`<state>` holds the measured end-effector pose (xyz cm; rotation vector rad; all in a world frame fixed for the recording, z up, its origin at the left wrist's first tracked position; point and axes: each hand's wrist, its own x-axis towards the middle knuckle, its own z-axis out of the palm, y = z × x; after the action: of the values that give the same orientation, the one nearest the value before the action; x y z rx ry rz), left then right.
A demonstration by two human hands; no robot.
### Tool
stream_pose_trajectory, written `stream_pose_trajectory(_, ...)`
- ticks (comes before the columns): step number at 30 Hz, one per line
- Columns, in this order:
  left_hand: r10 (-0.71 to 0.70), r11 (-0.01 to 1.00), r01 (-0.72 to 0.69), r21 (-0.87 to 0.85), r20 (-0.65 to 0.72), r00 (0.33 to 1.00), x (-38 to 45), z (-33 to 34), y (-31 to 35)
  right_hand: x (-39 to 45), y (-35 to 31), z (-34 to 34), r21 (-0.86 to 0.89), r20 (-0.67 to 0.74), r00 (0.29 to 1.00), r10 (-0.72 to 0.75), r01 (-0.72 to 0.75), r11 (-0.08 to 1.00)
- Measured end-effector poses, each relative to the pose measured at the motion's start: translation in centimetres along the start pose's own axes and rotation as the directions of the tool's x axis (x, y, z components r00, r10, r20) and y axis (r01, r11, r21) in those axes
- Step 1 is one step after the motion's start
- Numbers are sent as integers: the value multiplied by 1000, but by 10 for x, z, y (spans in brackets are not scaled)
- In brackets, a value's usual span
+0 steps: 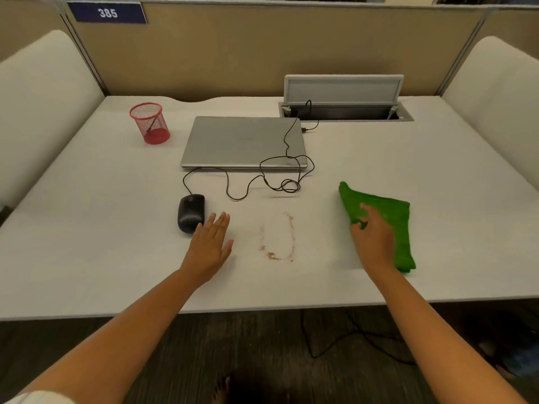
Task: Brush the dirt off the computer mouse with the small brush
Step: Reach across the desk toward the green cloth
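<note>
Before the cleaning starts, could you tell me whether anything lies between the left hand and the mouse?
Nothing visible does. The left hand lies flat on the desk just right of the black mouse, fingertips almost beside it.

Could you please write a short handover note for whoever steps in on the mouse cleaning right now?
Left hand: open, flat, empty, just right of the black mouse, apparently not gripping it.
Right hand: fingers on the folded green cloth, not clearly gripping.
A dark stick, possibly the brush, stands in the red mesh cup, far left.
A U-shaped outline of brown dirt lies on the desk between the hands.
Done: mouse appears clean. Left: confirm, then clear the dirt.
</note>
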<state>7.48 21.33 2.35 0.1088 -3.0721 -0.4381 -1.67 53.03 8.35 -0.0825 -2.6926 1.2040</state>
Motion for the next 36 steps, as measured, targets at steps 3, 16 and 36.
stream_pose_trajectory(3, 8, 1000, -8, -29, 0, 1000, -3, 0, -5, -23, -26, 21, -7, 33, 999, -24, 24, 1000)
stream_pose_trajectory(16, 38, 991, -48, -127, -81, 996, -12, -6, -20, -99, -94, 102, 56, 583, 767, -267, 290, 955)
stream_pose_trajectory(36, -31, 970, -9, -243, -158, 987, -8, 13, -13, -68, -59, 166, -314, 650, 688, -322, 629, 711)
